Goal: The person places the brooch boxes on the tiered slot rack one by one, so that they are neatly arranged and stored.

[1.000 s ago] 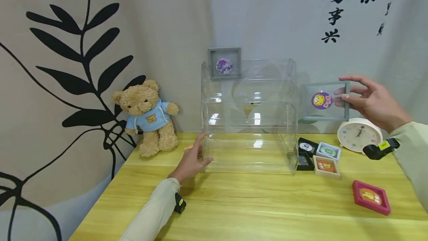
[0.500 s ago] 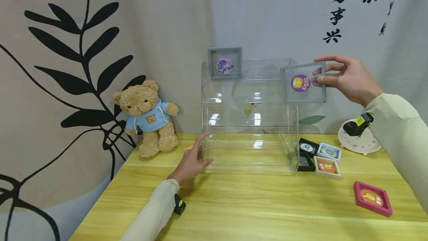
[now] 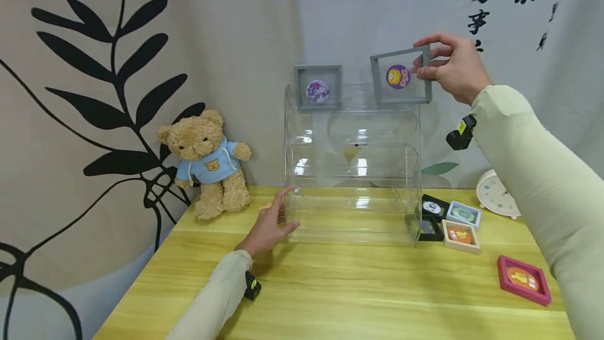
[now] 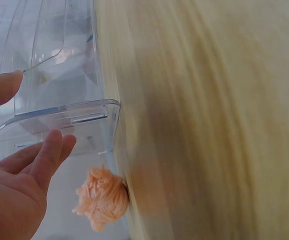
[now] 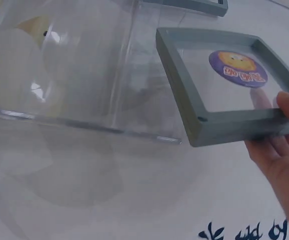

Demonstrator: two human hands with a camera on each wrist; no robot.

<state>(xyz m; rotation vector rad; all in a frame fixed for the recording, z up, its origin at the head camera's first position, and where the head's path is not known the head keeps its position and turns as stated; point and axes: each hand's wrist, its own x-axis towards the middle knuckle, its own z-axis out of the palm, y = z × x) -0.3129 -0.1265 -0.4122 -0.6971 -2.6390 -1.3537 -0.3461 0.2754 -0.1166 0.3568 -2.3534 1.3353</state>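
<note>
My right hand (image 3: 455,70) pinches a grey picture frame (image 3: 426,91) by its right side, thumb in front and fingers behind. A round purple badge (image 3: 398,76) with a yellow cartoon face shows in its clear window. The frame is slightly tilted and overlaps the top right of a clear acrylic tiered display rack (image 3: 354,125). A smaller grey frame (image 3: 337,93) with a purple-and-white round badge stands at the rack's top left. At the rack's lower left side, my left hand (image 4: 14,200) holds the side panel, thumb inside and fingers outside.
Beside the rack's right foot lie two black frames (image 3: 430,237), a light blue frame (image 3: 464,214) and a beige frame (image 3: 461,245). A magenta frame (image 3: 524,298) lies nearer. A teddy bear (image 3: 212,172), a white clock (image 3: 495,195) and a peach yarn-like ball (image 4: 102,197) stand about.
My right hand has carried the grey picture frame left and upward, from above the clock to the rack's top right. My left hand has stayed at the rack's side.
</note>
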